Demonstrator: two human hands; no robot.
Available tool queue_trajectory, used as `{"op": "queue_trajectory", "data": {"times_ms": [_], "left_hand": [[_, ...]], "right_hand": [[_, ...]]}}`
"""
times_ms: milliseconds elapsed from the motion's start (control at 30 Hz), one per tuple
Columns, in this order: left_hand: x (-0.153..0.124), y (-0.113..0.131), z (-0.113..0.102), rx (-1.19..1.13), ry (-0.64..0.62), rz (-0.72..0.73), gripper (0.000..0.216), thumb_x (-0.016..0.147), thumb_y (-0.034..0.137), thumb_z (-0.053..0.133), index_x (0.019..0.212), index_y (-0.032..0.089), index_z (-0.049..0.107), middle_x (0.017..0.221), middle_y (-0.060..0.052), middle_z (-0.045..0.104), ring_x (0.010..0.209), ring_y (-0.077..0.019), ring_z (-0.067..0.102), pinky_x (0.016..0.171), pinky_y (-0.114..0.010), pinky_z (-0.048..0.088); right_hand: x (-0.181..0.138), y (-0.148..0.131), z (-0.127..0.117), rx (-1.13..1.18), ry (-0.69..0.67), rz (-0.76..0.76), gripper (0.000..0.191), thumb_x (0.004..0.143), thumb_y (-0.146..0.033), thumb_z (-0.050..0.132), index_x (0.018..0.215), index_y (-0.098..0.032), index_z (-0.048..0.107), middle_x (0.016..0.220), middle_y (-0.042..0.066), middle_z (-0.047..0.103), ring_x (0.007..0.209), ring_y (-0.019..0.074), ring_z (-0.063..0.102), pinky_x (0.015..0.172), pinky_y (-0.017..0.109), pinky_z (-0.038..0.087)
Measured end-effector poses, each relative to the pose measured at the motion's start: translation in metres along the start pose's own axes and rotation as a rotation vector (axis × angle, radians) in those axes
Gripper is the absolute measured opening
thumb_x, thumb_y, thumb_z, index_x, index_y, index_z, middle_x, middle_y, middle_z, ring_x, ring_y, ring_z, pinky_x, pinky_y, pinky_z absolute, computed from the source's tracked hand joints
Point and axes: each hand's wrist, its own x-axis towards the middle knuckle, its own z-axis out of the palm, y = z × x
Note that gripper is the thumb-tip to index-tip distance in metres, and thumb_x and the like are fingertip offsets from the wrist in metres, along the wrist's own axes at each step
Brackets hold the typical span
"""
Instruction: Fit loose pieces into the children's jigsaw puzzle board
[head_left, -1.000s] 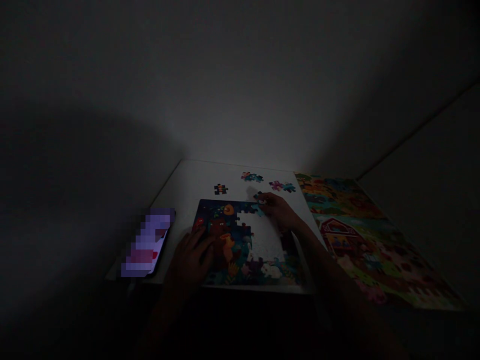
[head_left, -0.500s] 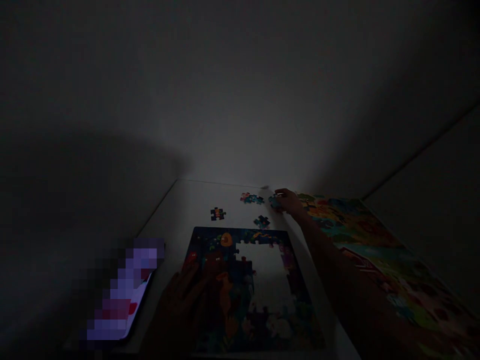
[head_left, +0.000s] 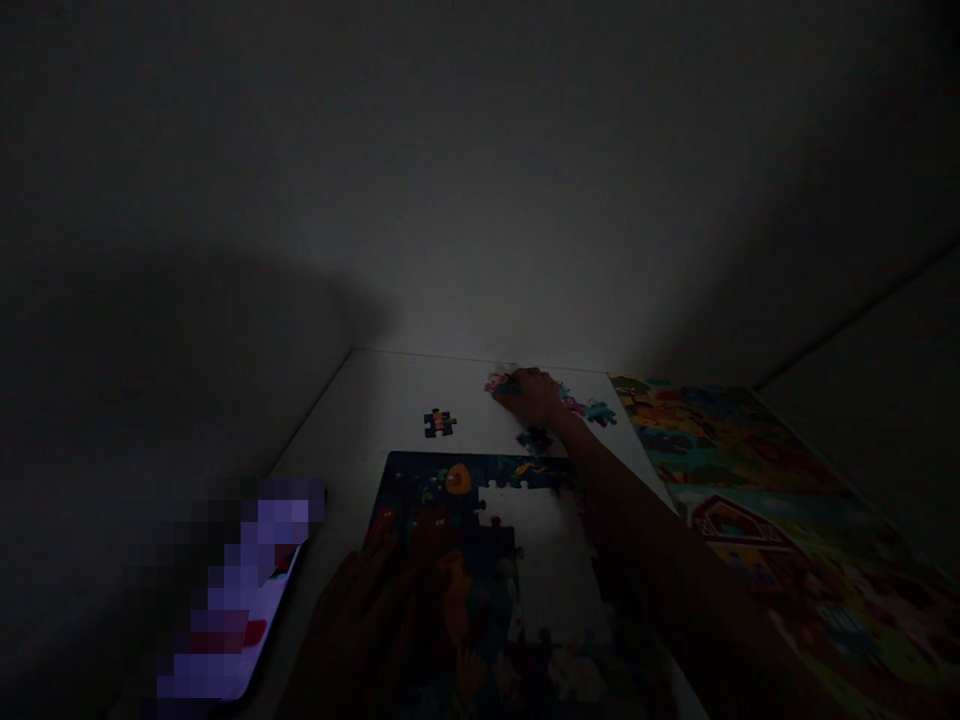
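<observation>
A partly filled jigsaw puzzle with a dark blue picture lies in front of me, with a pale gap in its middle and right. My left hand rests flat over its left edge, fingers stretched out and dim in shadow. Beyond the puzzle's far edge, my right hand has its fingers closed on a pinkish and teal puzzle piece. Under its wrist lies a dark puzzle piece, partly covered. Teal puzzle pieces are to the right of this hand, and a single multicoloured puzzle piece is to the left.
A lit phone or tablet, mostly pixelated, lies left of the puzzle. Colourful picture sheets, one with a red barn, cover the table's right side. A pale wall rises behind the white table. The room is very dim.
My right hand has moved left, from the teal piece near the picture sheets to the pinkish one. Teal pieces now show to its right. My left hand stays on the puzzle.
</observation>
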Motion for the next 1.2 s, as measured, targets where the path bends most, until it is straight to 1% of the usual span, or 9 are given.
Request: {"op": "queue_trajectory", "data": {"times_ms": [67, 167, 267, 333, 467, 567, 767, 967, 1200], "left_hand": [[0.0, 0.002, 0.0, -0.007, 0.001, -0.005, 0.041, 0.096, 0.029, 0.045, 0.135, 0.035, 0.055, 0.145, -0.002, 0.051, 0.127, -0.0252, 0.053, 0.1, -0.045, 0.051], [0.0, 0.004, 0.001, 0.016, -0.02, -0.039, 0.04, 0.096, 0.029, 0.044, 0.133, 0.033, 0.056, 0.143, -0.004, 0.052, 0.127, -0.0257, 0.053, 0.098, -0.046, 0.052], [0.001, 0.005, 0.002, 0.017, 0.012, -0.019, 0.035, 0.097, 0.029, 0.043, 0.127, 0.029, 0.062, 0.14, -0.008, 0.054, 0.127, -0.0266, 0.053, 0.096, -0.048, 0.053], [0.003, 0.006, 0.002, -0.004, 0.03, 0.002, 0.033, 0.097, 0.028, 0.044, 0.123, 0.027, 0.064, 0.137, -0.009, 0.057, 0.126, -0.0272, 0.053, 0.096, -0.05, 0.052], [0.006, 0.01, 0.001, -0.042, 0.027, -0.008, 0.03, 0.096, 0.025, 0.045, 0.117, 0.024, 0.066, 0.133, -0.011, 0.059, 0.125, -0.0278, 0.053, 0.101, -0.054, 0.048], [0.007, 0.012, -0.001, -0.056, 0.024, -0.02, 0.029, 0.096, 0.025, 0.045, 0.115, 0.022, 0.067, 0.134, -0.012, 0.059, 0.126, -0.0277, 0.053, 0.102, -0.053, 0.047], [0.007, 0.014, -0.002, -0.04, 0.034, -0.034, 0.029, 0.096, 0.026, 0.045, 0.112, 0.022, 0.068, 0.131, -0.012, 0.06, 0.122, -0.0275, 0.056, 0.1, -0.052, 0.049], [0.008, 0.014, -0.003, -0.066, -0.02, -0.079, 0.03, 0.095, 0.027, 0.045, 0.112, 0.022, 0.069, 0.13, -0.012, 0.061, 0.122, -0.0271, 0.056, 0.101, -0.052, 0.048], [0.01, 0.013, -0.005, -0.095, -0.04, -0.1, 0.031, 0.095, 0.029, 0.045, 0.111, 0.022, 0.07, 0.132, -0.012, 0.06, 0.123, -0.0288, 0.056, 0.102, -0.052, 0.048]], "right_hand": [[-0.001, 0.002, -0.003, 0.118, 0.04, -0.019, 0.037, 0.075, -0.04, 0.072, 0.105, -0.019, 0.066, 0.115, 0.016, 0.064, 0.108, 0.0326, 0.057, 0.091, 0.044, 0.042], [-0.011, 0.005, -0.014, 0.467, 0.051, -0.059, 0.02, 0.075, -0.032, 0.068, 0.089, -0.018, 0.064, 0.094, 0.009, 0.068, 0.087, 0.0228, 0.061, 0.079, 0.035, 0.046], [-0.037, 0.003, -0.027, 0.844, -0.041, -0.043, 0.02, 0.075, -0.038, 0.065, 0.081, -0.019, 0.06, 0.076, 0.002, 0.065, 0.068, 0.0158, 0.058, 0.064, 0.029, 0.045], [-0.062, 0.0, -0.035, 0.954, -0.106, -0.032, 0.024, 0.074, -0.041, 0.066, 0.082, -0.019, 0.06, 0.072, 0.0, 0.062, 0.062, 0.0135, 0.054, 0.06, 0.027, 0.043], [-0.106, -0.006, -0.041, 0.968, -0.271, -0.109, 0.024, 0.076, -0.039, 0.067, 0.088, -0.018, 0.066, 0.078, 0.001, 0.065, 0.066, 0.0131, 0.056, 0.064, 0.027, 0.044], [-0.123, -0.008, -0.037, 0.991, -0.333, -0.18, 0.021, 0.078, -0.035, 0.064, 0.089, -0.018, 0.069, 0.085, 0.003, 0.068, 0.078, 0.0159, 0.06, 0.074, 0.03, 0.047], [-0.126, -0.009, -0.018, 0.989, -0.382, -0.219, 0.02, 0.078, -0.028, 0.063, 0.093, -0.019, 0.072, 0.097, 0.005, 0.071, 0.094, 0.0206, 0.064, 0.089, 0.038, 0.048], [-0.126, -0.018, -0.001, 1.019, -0.352, -0.252, 0.019, 0.077, -0.027, 0.067, 0.094, -0.021, 0.072, 0.104, 0.006, 0.072, 0.097, 0.0207, 0.066, 0.092, 0.04, 0.049], [-0.13, -0.026, -0.001, 0.956, -0.366, -0.294, 0.017, 0.079, -0.019, 0.062, 0.092, -0.022, 0.073, 0.1, 0.003, 0.074, 0.094, 0.019, 0.066, 0.091, 0.038, 0.05]]}}
